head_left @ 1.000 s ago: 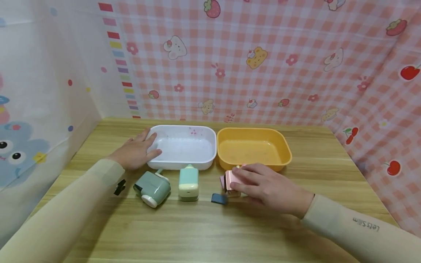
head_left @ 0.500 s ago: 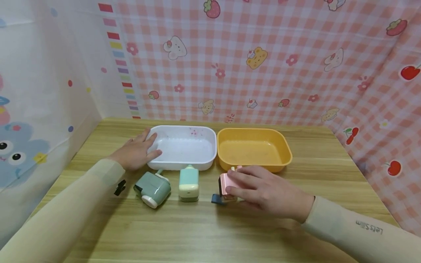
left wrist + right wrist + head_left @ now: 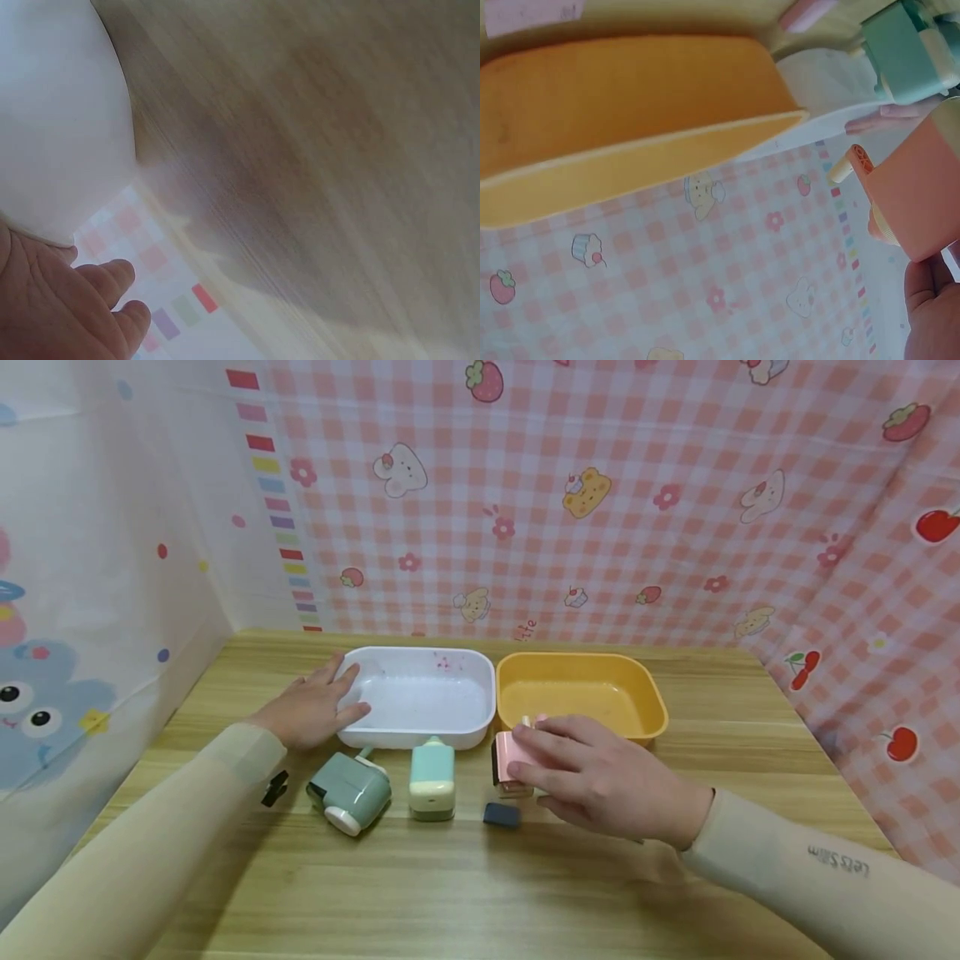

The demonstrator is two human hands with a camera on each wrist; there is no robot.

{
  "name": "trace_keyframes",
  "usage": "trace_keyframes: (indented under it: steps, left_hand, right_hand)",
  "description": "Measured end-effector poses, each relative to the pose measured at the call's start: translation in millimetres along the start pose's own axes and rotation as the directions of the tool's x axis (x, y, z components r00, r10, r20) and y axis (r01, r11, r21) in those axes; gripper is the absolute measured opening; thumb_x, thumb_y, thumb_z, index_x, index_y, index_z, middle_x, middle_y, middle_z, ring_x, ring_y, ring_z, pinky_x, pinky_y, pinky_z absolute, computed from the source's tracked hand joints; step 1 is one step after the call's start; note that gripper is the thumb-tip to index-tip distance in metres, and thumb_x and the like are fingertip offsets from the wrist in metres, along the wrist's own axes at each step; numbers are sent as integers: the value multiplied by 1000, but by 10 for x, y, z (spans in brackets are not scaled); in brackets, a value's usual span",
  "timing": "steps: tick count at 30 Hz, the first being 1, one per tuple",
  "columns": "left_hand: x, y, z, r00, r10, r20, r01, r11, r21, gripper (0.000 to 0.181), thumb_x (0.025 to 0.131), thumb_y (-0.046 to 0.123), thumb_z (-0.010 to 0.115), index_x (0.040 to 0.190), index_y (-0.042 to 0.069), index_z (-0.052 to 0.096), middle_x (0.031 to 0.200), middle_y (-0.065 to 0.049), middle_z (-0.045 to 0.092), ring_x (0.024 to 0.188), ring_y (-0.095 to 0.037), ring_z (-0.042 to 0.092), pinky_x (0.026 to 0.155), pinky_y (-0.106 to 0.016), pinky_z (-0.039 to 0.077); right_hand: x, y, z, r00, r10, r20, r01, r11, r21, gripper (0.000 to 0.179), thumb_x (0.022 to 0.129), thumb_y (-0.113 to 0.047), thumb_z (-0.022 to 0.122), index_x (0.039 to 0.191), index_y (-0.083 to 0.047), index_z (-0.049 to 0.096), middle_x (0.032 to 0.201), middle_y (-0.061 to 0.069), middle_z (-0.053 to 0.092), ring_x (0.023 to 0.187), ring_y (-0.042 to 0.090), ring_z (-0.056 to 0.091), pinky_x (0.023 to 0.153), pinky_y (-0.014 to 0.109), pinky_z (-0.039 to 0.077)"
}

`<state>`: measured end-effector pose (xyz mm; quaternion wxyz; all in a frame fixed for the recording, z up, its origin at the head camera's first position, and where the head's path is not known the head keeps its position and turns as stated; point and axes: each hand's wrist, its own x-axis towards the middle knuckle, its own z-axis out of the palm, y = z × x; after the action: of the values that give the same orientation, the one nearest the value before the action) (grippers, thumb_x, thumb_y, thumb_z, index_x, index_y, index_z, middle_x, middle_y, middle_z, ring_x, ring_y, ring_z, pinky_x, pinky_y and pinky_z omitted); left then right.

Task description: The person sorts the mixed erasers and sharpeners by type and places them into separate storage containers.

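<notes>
My right hand grips a pink crank pencil sharpener just in front of the yellow basin. In the right wrist view the fingers curl under the sharpener's body, its crank handle sticking out towards the basin. With fingers spread, my left hand rests over the left rim of the white basin. A teal and cream sharpener stands before that basin. Left of it, a grey-green sharpener sits turned at an angle. Just below the pink sharpener lies a small dark blue block.
The yellow basin stands right beside the white one at the back of the wooden table. Small pink blocks show in the right wrist view. A small black clip-like thing shows by the left wrist. Patterned cloth hangs behind.
The right hand has brought the pink sharpener left, then up away from the dark block, which now shows whole. The left hand has stayed on the white basin.
</notes>
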<state>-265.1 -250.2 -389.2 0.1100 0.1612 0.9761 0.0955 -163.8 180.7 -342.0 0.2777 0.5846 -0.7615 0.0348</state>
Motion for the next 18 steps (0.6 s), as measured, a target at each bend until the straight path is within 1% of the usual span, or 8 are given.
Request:
trace_keyframes:
  steps: [3,9,15,18]
  left_hand:
    - [3,1,1,1000,2,-1,-2,1000,3,84,110,61,34,169,7,10,176,-23,-6,162,-49,7,127,-72,12]
    - [1,-3,5,1000,9,-6,-9,1000,5,85,110,63,32,169,6,10,177,-23,-6,162,-49,7,127,-72,13]
    - [-3,-13,5,1000,5,1,-5,1000,-5,87,109,65,32,169,6,9,177,-22,-7,162,-48,6,126,-72,12]
    - [-8,-14,5,1000,4,-3,-4,1000,-6,87,109,64,31,169,6,8,177,-23,-7,162,-48,6,126,-72,12]
  right_hand:
    - [60,64,2,1000,9,2,-9,1000,-25,60,77,-23,93,133,-14,73,141,16,68,123,37,64,102,47,57]
    - [209,227,21,1000,17,7,-17,998,-65,62,76,-23,95,133,-14,73,139,18,69,120,38,66,100,48,58]
    - [385,366,48,999,22,46,-18,996,-91,57,82,-29,92,135,-16,72,141,16,68,124,39,65,103,48,58]
    - [473,436,93,998,19,60,-14,996,-85,52,87,-26,88,135,-14,72,144,17,66,127,39,64,107,49,56]
